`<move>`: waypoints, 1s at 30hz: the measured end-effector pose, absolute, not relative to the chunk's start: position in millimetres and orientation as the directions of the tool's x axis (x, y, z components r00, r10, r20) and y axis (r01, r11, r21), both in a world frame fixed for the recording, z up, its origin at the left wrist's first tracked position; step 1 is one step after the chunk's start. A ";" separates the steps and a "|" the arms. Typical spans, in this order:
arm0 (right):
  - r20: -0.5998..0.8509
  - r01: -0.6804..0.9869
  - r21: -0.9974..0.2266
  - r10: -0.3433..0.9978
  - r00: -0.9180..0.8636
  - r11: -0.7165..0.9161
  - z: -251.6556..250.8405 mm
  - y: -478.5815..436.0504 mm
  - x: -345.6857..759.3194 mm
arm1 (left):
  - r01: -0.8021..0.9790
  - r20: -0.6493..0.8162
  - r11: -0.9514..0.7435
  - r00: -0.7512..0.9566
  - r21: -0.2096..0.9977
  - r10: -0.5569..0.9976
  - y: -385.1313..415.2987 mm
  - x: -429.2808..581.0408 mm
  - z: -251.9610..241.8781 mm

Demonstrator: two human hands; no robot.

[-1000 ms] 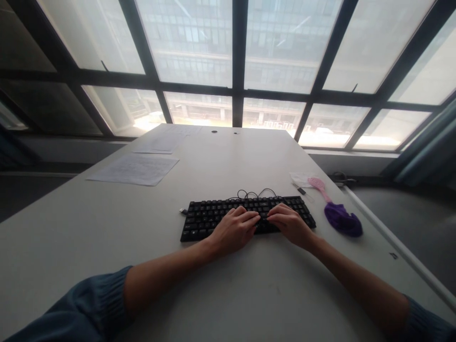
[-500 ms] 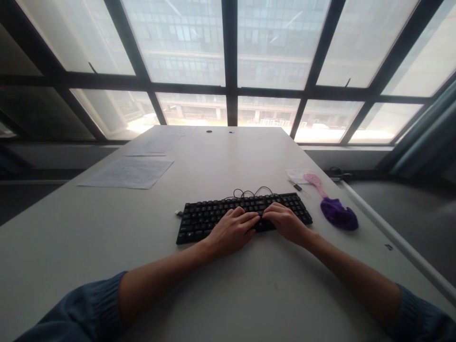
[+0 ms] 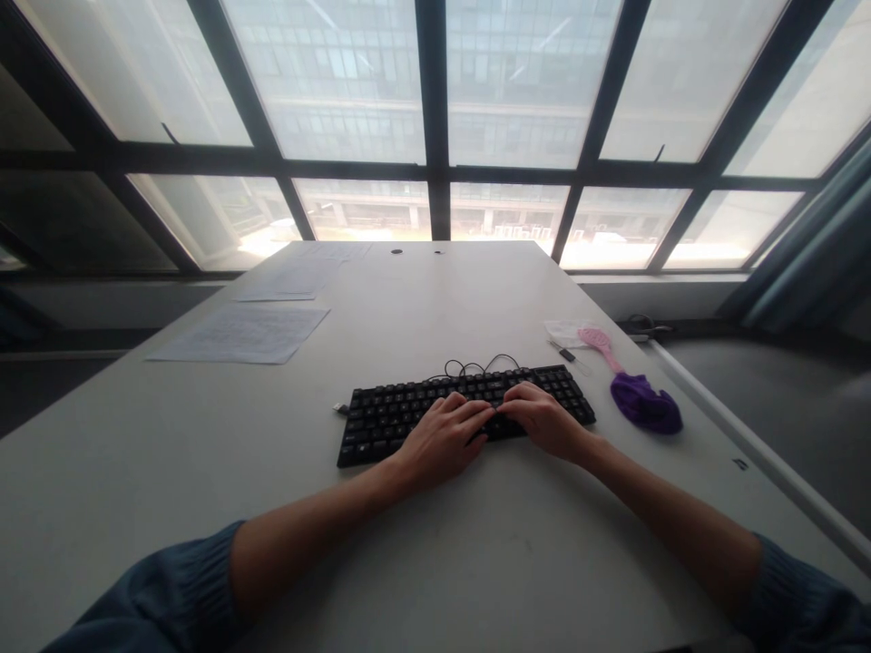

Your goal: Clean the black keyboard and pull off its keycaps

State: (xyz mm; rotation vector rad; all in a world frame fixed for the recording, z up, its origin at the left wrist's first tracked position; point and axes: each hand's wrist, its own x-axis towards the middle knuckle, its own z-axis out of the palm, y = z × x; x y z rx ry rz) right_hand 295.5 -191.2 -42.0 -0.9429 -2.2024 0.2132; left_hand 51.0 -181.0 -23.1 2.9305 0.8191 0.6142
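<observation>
A black keyboard [image 3: 387,415] lies slightly slanted on the white table [image 3: 435,562]. Over its middle and right keys, my left hand [image 3: 445,440] and my right hand [image 3: 544,422] meet fingertip to fingertip. The left fingers are bent and close together, with the thumb tucked below. On the right, the fingers draw in to a pinch beside the left index finger. A tiny dark spot shows between the fingertips; whether it is a keycap or part of the keyboard, I cannot tell. My hands hide the keys beneath them.
Behind the keyboard its thin black cable [image 3: 466,367] is looped, and a USB plug [image 3: 341,409] lies at its left end. To the right are a pink brush [image 3: 595,339], purple cloth [image 3: 645,404] and a small black stick [image 3: 566,355]. Paper sheets [image 3: 241,334] lie at left; windows stand behind.
The view has shifted very slightly. My hands stay at the same place on the keyboard, with only a slight movement of the fingertips.
</observation>
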 end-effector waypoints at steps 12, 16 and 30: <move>0.520 0.559 -0.401 0.683 -0.514 0.726 -40.9 -191.2 298.0 | 0.475 0.352 -0.872 0.802 0.113 0.483 -181.0 50.8 -23.9; 0.520 0.575 -0.397 0.691 -0.502 0.716 -36.9 -193.6 295.0 | 0.482 0.343 -0.873 0.809 0.078 0.478 -181.4 52.1 -23.1; 0.514 0.558 -0.397 0.681 -0.522 0.728 -38.5 -195.0 298.0 | 0.484 0.321 -0.872 0.818 0.066 0.478 -181.3 51.7 -23.1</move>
